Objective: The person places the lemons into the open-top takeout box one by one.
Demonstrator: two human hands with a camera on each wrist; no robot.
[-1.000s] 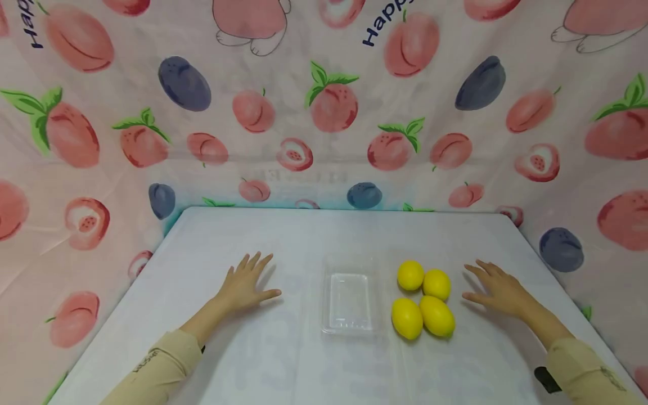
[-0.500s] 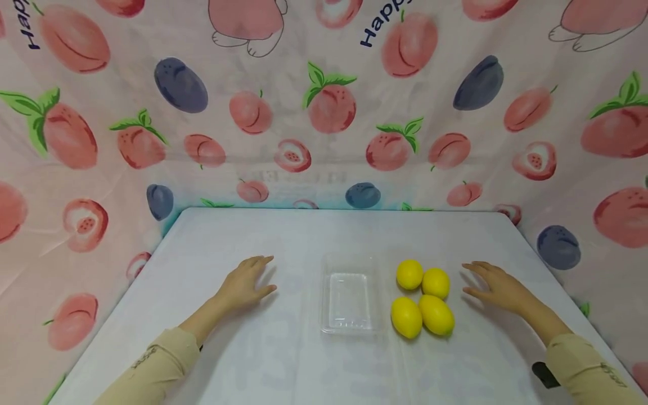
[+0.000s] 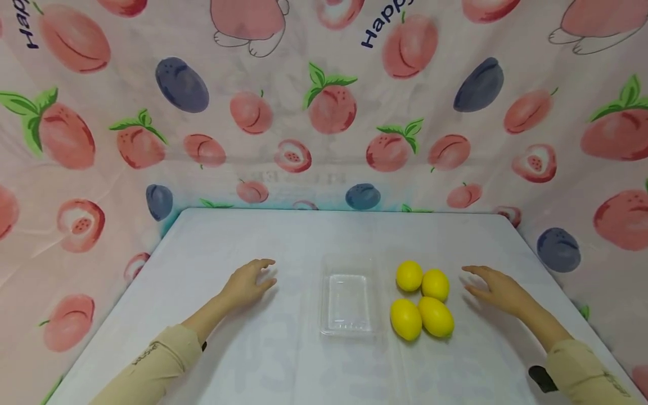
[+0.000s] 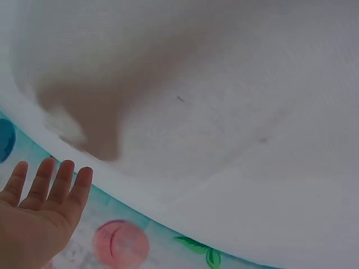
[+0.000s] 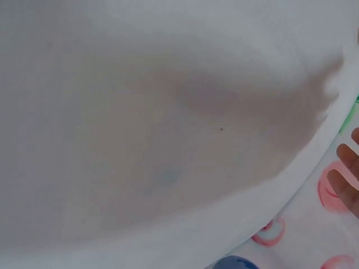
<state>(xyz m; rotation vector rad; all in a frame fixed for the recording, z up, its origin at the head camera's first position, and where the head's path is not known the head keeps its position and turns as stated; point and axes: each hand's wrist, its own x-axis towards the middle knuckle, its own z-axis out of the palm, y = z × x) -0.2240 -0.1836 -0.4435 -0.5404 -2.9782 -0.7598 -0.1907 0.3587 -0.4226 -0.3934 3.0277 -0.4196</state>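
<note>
My left hand (image 3: 246, 286) hovers over the white table to the left of a clear plastic container (image 3: 347, 304), holding nothing, its thumb apart from the fingers. On the other side, my right hand (image 3: 496, 289) hangs in the air just right of several yellow lemons (image 3: 436, 316), also holding nothing. The lemons sit in a cluster beside the container, which stands upright with its open side up. In the left wrist view the left hand (image 4: 45, 207) shows extended fingers above the tabletop. Only some fingertips of the right hand (image 5: 349, 174) enter the right wrist view.
A white cloth-covered table (image 3: 283, 360) carries everything. Behind it and along both sides hangs a pink curtain (image 3: 324, 152) printed with peaches and blue fruit. A small black object (image 3: 543, 378) shows beside the right sleeve (image 3: 582, 365).
The spread fingers of both hands have drawn closer together and bent slightly. Container and lemons have stayed in place.
</note>
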